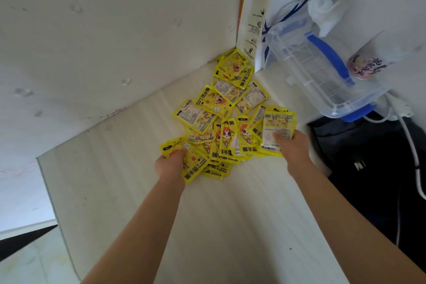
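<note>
Several yellow hand-warmer packets (214, 108) lie scattered in a loose pile on a pale wooden table (219, 226), running back into the corner by the wall. My left hand (170, 163) grips packets at the pile's near left edge, fingers curled round them. My right hand (291, 145) holds a small stack of packets (277, 129) at the pile's right side, thumb pressed on top.
A clear plastic box with blue handles (322, 69) stands tilted at the right. Behind it is a white coffee paper bag (276, 7). A printed cup (366, 62) and a white cable (412, 145) sit further right, above a black object (368, 157).
</note>
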A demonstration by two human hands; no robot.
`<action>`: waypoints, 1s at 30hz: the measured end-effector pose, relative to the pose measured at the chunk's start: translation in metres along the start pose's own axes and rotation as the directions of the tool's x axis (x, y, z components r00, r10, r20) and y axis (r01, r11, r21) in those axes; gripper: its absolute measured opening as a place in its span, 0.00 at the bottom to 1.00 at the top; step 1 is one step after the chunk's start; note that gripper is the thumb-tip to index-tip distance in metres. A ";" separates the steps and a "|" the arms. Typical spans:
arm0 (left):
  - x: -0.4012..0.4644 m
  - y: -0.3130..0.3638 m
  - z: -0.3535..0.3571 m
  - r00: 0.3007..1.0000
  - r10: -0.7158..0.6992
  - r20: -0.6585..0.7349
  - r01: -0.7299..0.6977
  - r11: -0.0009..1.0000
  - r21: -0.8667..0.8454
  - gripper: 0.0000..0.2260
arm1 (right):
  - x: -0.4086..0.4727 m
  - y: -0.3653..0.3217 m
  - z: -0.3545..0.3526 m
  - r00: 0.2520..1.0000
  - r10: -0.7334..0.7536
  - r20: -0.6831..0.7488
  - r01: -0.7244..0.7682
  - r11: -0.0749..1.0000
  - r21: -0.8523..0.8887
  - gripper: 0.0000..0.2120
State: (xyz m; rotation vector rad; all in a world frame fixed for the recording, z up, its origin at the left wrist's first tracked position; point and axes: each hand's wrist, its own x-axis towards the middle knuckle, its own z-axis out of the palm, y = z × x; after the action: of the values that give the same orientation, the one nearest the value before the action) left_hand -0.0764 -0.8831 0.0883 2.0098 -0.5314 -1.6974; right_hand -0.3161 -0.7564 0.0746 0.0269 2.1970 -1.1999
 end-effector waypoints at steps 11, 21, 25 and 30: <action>-0.002 -0.007 -0.012 1.000 0.028 0.011 -0.028 1.000 0.003 0.06 | -0.025 0.004 -0.006 0.996 0.005 0.089 -0.014 0.996 0.091 0.11; -0.017 -0.022 -0.070 0.992 0.086 0.094 -0.077 0.993 -0.091 0.12 | -0.073 0.032 -0.019 0.982 -0.053 0.183 0.044 0.998 0.051 0.12; -0.029 -0.036 -0.097 0.986 0.102 0.132 -0.082 0.986 -0.147 0.15 | -0.096 0.047 -0.022 0.965 -0.063 0.254 0.056 0.998 0.033 0.12; -0.048 -0.056 -0.122 0.977 0.124 0.174 -0.098 0.984 -0.151 0.13 | -0.131 0.064 -0.025 0.949 -0.043 0.312 0.030 0.998 0.048 0.11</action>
State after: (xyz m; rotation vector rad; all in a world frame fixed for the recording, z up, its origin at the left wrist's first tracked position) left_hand 0.0356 -0.7993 0.1120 1.7037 -0.5568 -1.8081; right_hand -0.2042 -0.6646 0.1058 -0.1761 1.9019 -1.1818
